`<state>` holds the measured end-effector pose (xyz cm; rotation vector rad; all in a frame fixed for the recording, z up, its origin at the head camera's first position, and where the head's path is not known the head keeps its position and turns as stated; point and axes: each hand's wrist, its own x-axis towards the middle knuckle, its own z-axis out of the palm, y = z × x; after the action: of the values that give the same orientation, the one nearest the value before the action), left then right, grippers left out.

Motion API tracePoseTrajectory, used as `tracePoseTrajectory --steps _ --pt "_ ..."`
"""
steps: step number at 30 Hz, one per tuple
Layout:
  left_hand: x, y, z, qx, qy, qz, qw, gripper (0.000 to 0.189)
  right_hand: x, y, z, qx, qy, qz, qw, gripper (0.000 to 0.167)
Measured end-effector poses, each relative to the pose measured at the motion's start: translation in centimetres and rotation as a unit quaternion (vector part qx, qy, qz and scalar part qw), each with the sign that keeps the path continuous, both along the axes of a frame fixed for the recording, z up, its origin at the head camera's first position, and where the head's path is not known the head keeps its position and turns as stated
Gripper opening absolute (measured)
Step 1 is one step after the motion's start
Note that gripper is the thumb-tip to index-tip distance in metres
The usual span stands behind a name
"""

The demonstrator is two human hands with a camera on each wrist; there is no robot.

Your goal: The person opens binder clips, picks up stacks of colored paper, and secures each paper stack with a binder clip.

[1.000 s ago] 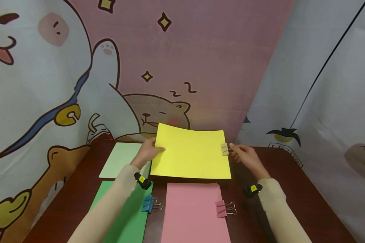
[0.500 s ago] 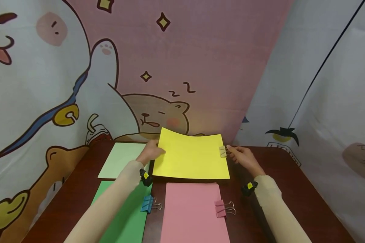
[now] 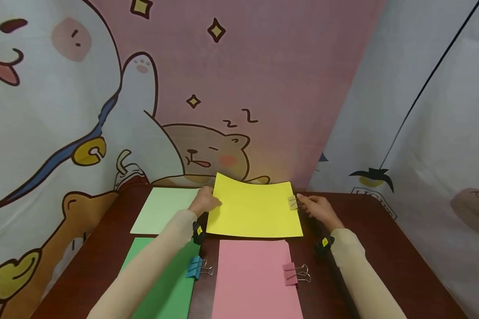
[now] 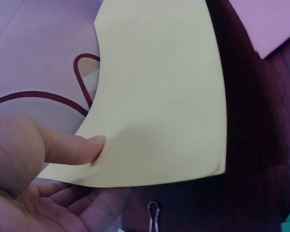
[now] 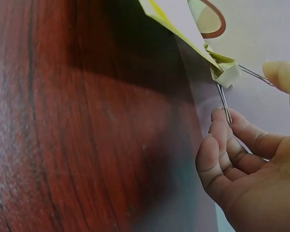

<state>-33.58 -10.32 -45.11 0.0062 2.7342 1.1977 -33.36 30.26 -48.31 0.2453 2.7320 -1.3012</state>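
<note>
Yellow paper sheets (image 3: 255, 210) are held raised and slightly bowed over the back of the table. My left hand (image 3: 205, 201) pinches their left edge, thumb on top and fingers beneath, as the left wrist view shows. A pale yellow binder clip (image 3: 293, 202) sits on the right edge of the sheets. With my right hand (image 3: 320, 210) I hold the clip by its wire handles. In the right wrist view the thumb (image 5: 280, 75) is at one handle and the fingers (image 5: 210, 159) are at the other, the handles standing apart.
Pink paper (image 3: 255, 283) with a pink binder clip (image 3: 290, 274) lies in front. Green paper (image 3: 163, 283) with a blue binder clip (image 3: 194, 267) is at the left, and pale green paper (image 3: 155, 210) lies behind it. A cartoon-printed cloth (image 3: 283, 88) hangs behind the table (image 3: 383, 257).
The yellow sheets have come lower, and their left edge has shifted right with my left hand. My right hand has moved slightly down and left, still holding the clip.
</note>
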Motion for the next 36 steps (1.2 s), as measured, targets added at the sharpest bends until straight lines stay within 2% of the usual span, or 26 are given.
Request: tracePoseTrajectory --steps 3,6,9,10,11,15,19,28,33,36 --pt "-1.4 0.2 -1.3 -0.009 -0.005 0.007 0.9999 0.050 -0.2 0.1 -0.6 0.011 -0.003 0.000 0.9999 0.083" --pt "-4.6 -0.2 -4.9 -0.028 -0.003 0.003 0.9996 0.038 -0.4 0.1 -1.0 0.030 -0.008 -0.002 0.9995 0.084" --pt "-7.5 -0.8 -8.4 -0.057 -0.003 -0.013 0.9983 0.030 -0.4 0.0 -1.2 0.045 -0.011 -0.008 0.9989 0.085" --pt "-8.2 -0.9 -9.4 -0.067 -0.002 -0.017 0.9976 0.029 -0.4 0.0 -1.2 0.047 -0.013 -0.010 0.9988 0.084" --pt "-8.5 -0.9 -9.8 -0.076 -0.006 -0.021 0.9969 0.028 -0.4 -0.1 -1.3 0.050 -0.014 -0.013 0.9986 0.083" --pt "-8.9 -0.8 -10.4 -0.111 -0.008 -0.041 0.9930 0.026 -0.5 -0.3 -1.6 0.066 -0.014 -0.019 0.9976 0.082" --pt "-8.3 -0.5 -10.0 -0.129 -0.013 -0.050 0.9904 0.026 -0.4 -0.3 -1.8 0.084 -0.004 -0.016 0.9963 0.080" --pt "-7.4 0.0 -9.2 -0.164 -0.029 -0.058 0.9844 0.026 0.1 -0.5 -1.9 0.081 0.000 -0.020 0.9965 0.078" --pt "-8.2 -0.2 -10.0 -0.178 -0.030 -0.059 0.9819 0.029 0.2 -0.6 -1.9 0.080 0.005 -0.024 0.9965 0.075" --pt "-8.9 -0.2 -10.9 -0.204 -0.016 -0.059 0.9771 0.030 0.2 -0.6 -1.8 0.075 0.002 -0.032 0.9967 0.073"
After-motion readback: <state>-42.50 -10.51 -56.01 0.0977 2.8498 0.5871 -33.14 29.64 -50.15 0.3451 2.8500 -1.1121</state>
